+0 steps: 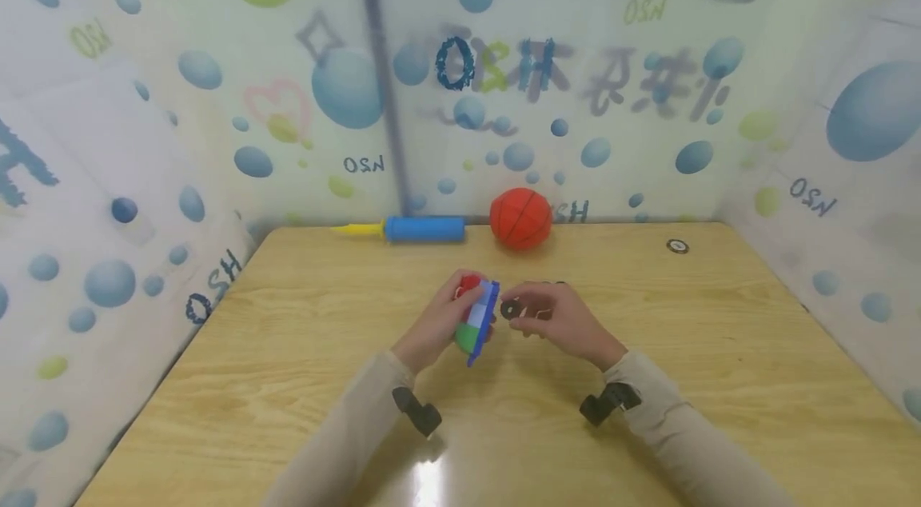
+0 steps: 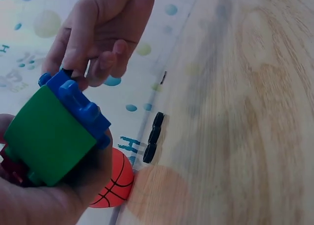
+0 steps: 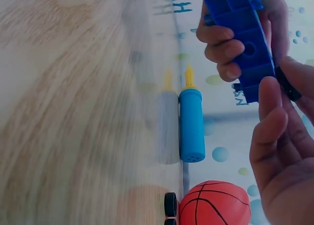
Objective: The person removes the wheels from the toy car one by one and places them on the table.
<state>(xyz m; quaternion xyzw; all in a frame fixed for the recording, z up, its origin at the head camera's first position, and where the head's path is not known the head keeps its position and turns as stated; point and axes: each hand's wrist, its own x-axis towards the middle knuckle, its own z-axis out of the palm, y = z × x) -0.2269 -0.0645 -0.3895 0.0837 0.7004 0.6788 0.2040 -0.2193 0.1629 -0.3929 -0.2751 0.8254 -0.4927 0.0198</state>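
Note:
My left hand [image 1: 432,331] grips a small toy block vehicle [image 1: 476,317] with red, white and green blocks on a blue base [image 3: 248,48]. The base is tilted, its underside facing the right hand, and pegs stick out along its edges. Between thumb and fingers, my right hand [image 1: 564,319] pinches a black toy wheel [image 1: 510,309]. In the right wrist view that wheel [image 3: 288,85] is at the end of the base; whether it touches a peg I cannot tell. Several black wheels [image 2: 154,134] stand in a row on the table, mostly hidden behind the right hand in the head view.
A blue hand pump [image 1: 426,229] with a yellow nozzle lies along the table's back edge. Beside it sits a red toy basketball [image 1: 521,219]. A dark round disc with a pale centre [image 1: 677,246] lies at the back right. Patterned curtains [image 1: 460,131] enclose the wooden table.

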